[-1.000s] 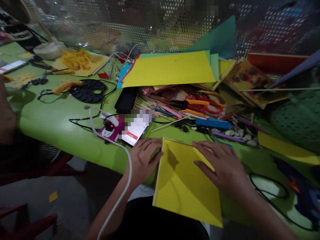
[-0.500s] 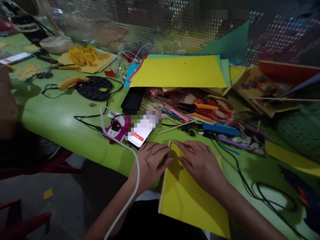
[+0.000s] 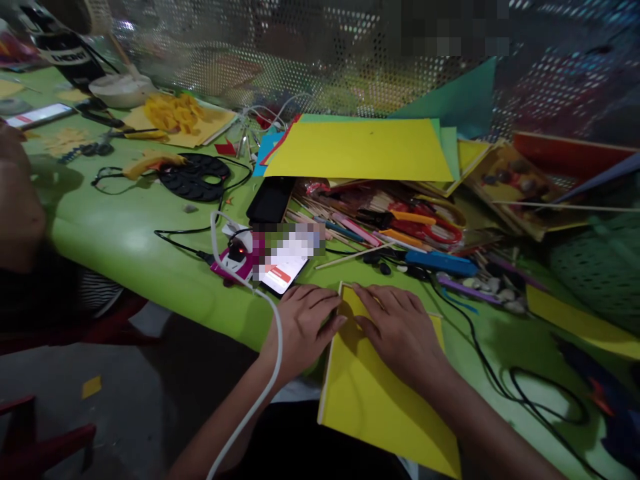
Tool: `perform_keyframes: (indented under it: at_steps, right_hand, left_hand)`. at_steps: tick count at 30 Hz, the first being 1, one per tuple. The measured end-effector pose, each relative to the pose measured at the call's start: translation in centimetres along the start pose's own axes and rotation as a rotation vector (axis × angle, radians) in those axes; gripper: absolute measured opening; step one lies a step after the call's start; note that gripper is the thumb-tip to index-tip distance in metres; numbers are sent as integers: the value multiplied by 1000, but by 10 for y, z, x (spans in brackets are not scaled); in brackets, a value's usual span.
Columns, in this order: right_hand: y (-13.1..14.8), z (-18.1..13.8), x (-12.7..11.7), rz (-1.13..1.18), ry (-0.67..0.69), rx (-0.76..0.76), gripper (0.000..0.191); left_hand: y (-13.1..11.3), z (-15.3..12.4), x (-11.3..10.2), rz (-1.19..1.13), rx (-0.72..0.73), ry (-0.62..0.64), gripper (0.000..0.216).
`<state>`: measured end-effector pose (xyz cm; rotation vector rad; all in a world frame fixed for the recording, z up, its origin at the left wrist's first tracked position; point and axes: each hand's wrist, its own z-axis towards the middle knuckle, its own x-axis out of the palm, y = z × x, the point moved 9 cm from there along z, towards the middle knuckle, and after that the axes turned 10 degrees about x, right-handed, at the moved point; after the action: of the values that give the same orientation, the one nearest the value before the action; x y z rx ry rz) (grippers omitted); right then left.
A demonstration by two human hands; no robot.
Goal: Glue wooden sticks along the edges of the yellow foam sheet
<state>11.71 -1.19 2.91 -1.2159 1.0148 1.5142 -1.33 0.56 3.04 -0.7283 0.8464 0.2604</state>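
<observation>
A yellow sheet point(image 3: 385, 407) with thin pale wooden strips along its left and top edges lies in front of me, its lower part reaching past the table edge. My left hand point(image 3: 305, 327) is at its upper left corner, fingers bent against the wooden strip point(image 3: 327, 380) and thumb at the sheet's edge. My right hand point(image 3: 400, 327) rests on the sheet's top part, fingers stretched toward the same corner and thumb apart. The fingertips of both hands come close together there. A lit phone point(image 3: 285, 267) lies just beyond my left hand.
A white cable point(image 3: 277, 353) crosses over my left forearm from a pink power socket point(image 3: 235, 260). Behind lie wooden sticks, a blue glue gun point(image 3: 440, 262), scissors point(image 3: 445, 230) and stacked coloured sheets point(image 3: 360, 150). A black cord point(image 3: 480, 340) runs on the right. Another person's arm point(image 3: 20, 180) is at left.
The view has shifted slightly, so the background sits a little further right and lower on the left side. Both hands keep nearly the same place on the yellow sheet.
</observation>
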Motion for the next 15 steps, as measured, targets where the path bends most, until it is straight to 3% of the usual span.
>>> perform_keyframes:
  at_steps: [15]
  right_hand:
    - [5, 6, 10, 23, 57, 20, 46]
  left_hand:
    - [0, -1, -2, -7, 15, -44, 21]
